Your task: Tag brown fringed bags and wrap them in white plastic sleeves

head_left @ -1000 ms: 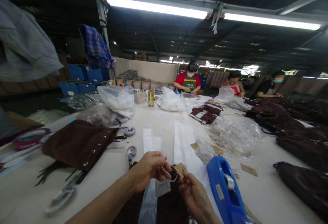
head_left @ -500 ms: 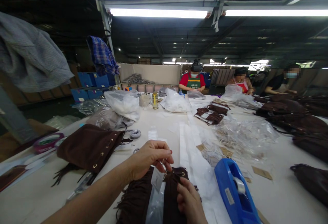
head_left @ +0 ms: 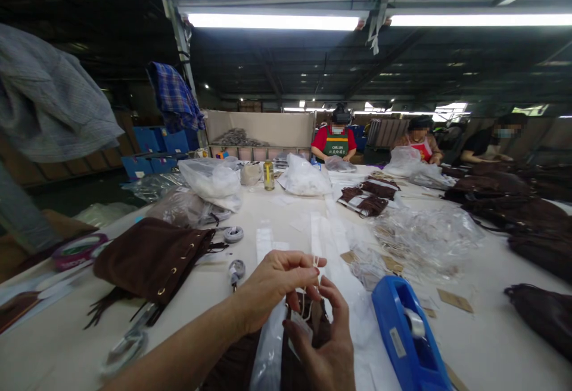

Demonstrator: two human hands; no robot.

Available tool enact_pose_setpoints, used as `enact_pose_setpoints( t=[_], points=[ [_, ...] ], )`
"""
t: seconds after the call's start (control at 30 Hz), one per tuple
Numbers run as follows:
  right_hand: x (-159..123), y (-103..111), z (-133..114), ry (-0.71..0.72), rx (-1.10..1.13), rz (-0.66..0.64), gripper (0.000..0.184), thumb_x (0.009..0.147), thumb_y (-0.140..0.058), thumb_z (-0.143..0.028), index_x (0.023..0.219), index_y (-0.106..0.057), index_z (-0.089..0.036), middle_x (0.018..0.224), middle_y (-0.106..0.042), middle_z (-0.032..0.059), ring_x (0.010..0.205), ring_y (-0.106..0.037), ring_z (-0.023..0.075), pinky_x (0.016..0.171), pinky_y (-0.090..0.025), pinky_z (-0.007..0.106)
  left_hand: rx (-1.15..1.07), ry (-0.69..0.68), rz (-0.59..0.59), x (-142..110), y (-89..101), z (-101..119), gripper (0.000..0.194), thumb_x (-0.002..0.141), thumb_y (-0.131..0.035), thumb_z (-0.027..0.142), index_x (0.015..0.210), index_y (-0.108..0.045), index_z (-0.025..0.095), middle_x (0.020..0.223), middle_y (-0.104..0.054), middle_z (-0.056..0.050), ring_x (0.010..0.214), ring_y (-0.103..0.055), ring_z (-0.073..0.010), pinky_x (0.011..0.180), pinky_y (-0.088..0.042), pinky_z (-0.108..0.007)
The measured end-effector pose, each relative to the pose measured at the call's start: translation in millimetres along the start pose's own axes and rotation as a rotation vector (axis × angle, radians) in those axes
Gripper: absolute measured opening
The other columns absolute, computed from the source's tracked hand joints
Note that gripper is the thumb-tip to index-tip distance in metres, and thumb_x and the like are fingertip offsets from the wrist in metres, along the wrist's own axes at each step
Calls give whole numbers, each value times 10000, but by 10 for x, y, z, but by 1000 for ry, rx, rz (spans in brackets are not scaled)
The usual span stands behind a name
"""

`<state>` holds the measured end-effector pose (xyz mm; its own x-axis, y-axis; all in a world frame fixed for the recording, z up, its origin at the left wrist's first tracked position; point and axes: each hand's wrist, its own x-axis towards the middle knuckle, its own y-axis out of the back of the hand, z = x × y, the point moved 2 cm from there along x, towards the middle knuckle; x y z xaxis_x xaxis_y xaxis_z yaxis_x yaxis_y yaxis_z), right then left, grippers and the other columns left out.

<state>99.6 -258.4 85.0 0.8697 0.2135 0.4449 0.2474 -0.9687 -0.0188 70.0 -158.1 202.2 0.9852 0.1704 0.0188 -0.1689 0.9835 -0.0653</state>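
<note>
My left hand (head_left: 279, 284) pinches a white string (head_left: 316, 261) between thumb and index finger. The string forms a small loop above the fingertips and runs down to a pale hang tag (head_left: 302, 330). My right hand (head_left: 324, 337) curls around the tag and the string's lower part, its thumb against the tag and its index fingertip up by the string. Beneath both hands lies a dark brown fringed bag (head_left: 292, 373), with a strip of clear plastic (head_left: 267, 355) along it. My forearm and hands hide much of this bag.
A blue tape dispenser (head_left: 404, 337) stands close on the right. Another brown bag (head_left: 152, 257) with eyelets lies left. Clear plastic bags (head_left: 429, 230) and brown cards (head_left: 454, 300) are at right, a bottle (head_left: 269, 175) farther back. Co-workers (head_left: 338, 140) sit across the table.
Both hands have moved a little right and come closer together. My right hand has shifted from the bag's edge to the tag and string. The string loop now shows above the left fingertips.
</note>
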Motion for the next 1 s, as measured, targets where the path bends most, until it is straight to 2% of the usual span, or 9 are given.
enact_pose_setpoints(
  t=[0.1, 0.23, 0.57, 0.63, 0.7, 0.77, 0.83, 0.9, 1.0],
  points=[
    [-18, 71, -24, -24, -40, 60, 437, 663, -686, -382, 1020, -493, -221, 1253, -471, 104, 1180, -432, 284, 983, -327, 461, -10, -25, -6, 12, -45, 11, 184, 734, -583, 266, 589, -586, 152, 684, -639, -117, 1191, -406, -247, 394, -348, -127],
    [-8, 84, -64, 25, -6, 13, 249, 717, -646, -377, 857, -520, -214, 1208, -508, 96, 1170, -436, 267, 1003, -291, 456, -17, -46, 1, 29, -86, 42, 196, 734, -589, 285, 591, -601, 151, 703, -650, -124, 1209, -389, -252, 400, -358, -134],
    [59, 146, 79, -86, 84, -152, 174, 704, -668, -392, 674, -690, -222, 1345, -402, 75, 1196, -400, 281, 1011, -292, 419, -20, -67, 11, 21, -74, 118, 199, 737, -597, 288, 589, -603, 154, 699, -652, -121, 1198, -408, -264, 429, -372, -149],
    [94, 191, 67, -53, 117, -237, 178, 669, -697, -397, 633, -692, -223, 1375, -382, 61, 1244, -349, 303, 1030, -265, 440, -42, -58, -9, 14, -59, 135, 194, 735, -597, 272, 582, -581, 153, 658, -647, -111, 1080, -514, -263, 420, -364, -155],
    [139, 226, 24, -30, 163, -354, 176, 639, -723, -392, 597, -689, -224, 1370, -396, 46, 1277, -301, 316, 1045, -243, 446, -73, -28, -34, 8, -41, 148, 194, 728, -600, 257, 580, -561, 138, 679, -652, -100, 794, -625, -218, 396, -335, -160],
    [177, 235, -35, -27, 225, -492, 140, 650, -719, -363, 619, -696, -228, 1319, -454, 52, 1227, -374, 309, 1016, -293, 436, -108, 3, -47, 3, -24, 156, 207, 717, -608, 245, 568, -538, 119, 769, -662, -104, 532, -598, -130, 368, -292, -161],
    [190, 221, -92, -29, 294, -597, 79, 696, -686, -315, 683, -702, -240, 1169, -562, 62, 1067, -514, 266, 923, -389, 404, -144, 27, -47, -6, -8, 156, 215, 709, -613, 239, 564, -525, 106, 913, -653, -119, 435, -558, -79, 350, -259, -162],
    [177, 192, -126, -15, 323, -632, 54, 729, -652, -273, 715, -696, -244, 948, -633, 47, 888, -576, 217, 816, -442, 356, -170, 46, -40, -19, 4, 148, 206, 700, -616, 227, 568, -523, 101, 1018, -627, -122, 425, -561, -67, 348, -244, -160],
    [128, 156, -116, -6, 282, -554, 69, 739, -634, -261, 699, -685, -239, 751, -632, 19, 738, -576, 177, 706, -450, 292, -179, 81, -40, -43, 16, 132, 203, 690, -621, 231, 572, -521, 99, 1020, -625, -122, 415, -561, -66, 353, -241, -161]
  ],
)
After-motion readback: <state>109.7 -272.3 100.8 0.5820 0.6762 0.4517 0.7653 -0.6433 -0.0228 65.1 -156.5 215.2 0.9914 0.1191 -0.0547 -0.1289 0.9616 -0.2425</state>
